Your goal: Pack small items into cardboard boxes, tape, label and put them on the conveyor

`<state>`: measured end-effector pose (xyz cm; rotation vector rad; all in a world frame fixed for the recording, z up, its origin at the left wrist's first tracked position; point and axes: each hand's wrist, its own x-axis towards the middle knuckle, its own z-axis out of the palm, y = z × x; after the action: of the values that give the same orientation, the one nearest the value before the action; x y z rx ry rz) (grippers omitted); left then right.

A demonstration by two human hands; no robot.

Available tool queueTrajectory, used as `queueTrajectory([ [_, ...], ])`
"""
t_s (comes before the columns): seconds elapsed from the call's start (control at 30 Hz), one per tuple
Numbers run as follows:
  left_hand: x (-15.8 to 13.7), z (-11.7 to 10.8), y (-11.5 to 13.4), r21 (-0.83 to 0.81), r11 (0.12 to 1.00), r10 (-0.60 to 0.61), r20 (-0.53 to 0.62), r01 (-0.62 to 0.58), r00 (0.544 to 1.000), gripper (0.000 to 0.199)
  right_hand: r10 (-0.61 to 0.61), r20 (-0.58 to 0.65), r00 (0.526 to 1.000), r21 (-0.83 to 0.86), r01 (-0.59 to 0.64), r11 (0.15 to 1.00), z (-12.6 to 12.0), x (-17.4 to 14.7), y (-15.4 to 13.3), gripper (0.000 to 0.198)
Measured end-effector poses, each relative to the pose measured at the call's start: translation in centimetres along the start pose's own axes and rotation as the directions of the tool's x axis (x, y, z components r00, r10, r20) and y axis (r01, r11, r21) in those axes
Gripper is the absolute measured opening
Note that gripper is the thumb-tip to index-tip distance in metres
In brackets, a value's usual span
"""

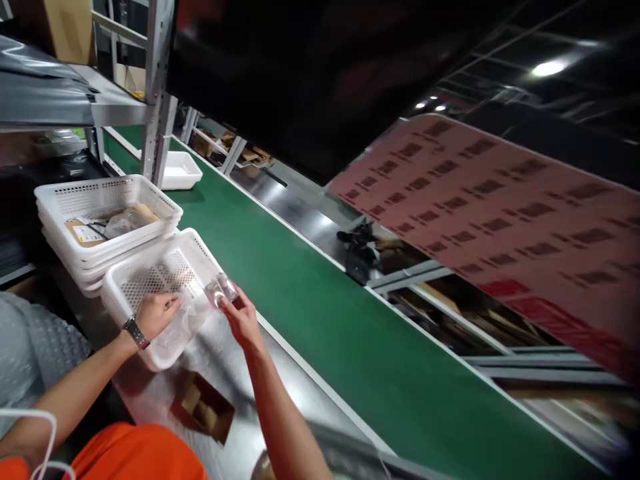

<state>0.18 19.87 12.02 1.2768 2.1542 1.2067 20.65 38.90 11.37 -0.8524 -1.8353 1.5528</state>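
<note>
Over the near white plastic basket, my left hand has its fingers pinched at the edge of a crumpled clear plastic bag. A metal watch is on that wrist. My right hand is at the basket's right rim, its thumb and fingers closed on a small clear plastic packet. Something shiny shows in the packet, too blurred to name. Below the basket, an open brown cardboard box lies on the metal table, with brown material inside.
Stacked white baskets stand at the left, the top one holding papers and plastic. A green conveyor belt runs diagonally past the table, with another white basket farther along it. A metal shelf post rises behind. Bubble wrap lies lower left.
</note>
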Motion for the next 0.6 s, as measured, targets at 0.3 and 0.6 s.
queueTrajectory([
  [0.3, -1.4, 4.3, 5.8, -0.055, 0.985, 0.167, 0.153, -0.161, 0.974, 0.059, -0.416, -0.081, 0.906, -0.439, 0.342, 0.831, 3.1, -17.7, 1.2, 0.05],
  [0.6, -8.2, 8.3, 7.4, 0.206, 0.863, 0.376, 0.346, -0.461, 0.859, 0.046, -0.032, -0.302, 0.953, -0.296, -0.062, 0.953, 1.3, -21.0, 3.1, 0.053],
])
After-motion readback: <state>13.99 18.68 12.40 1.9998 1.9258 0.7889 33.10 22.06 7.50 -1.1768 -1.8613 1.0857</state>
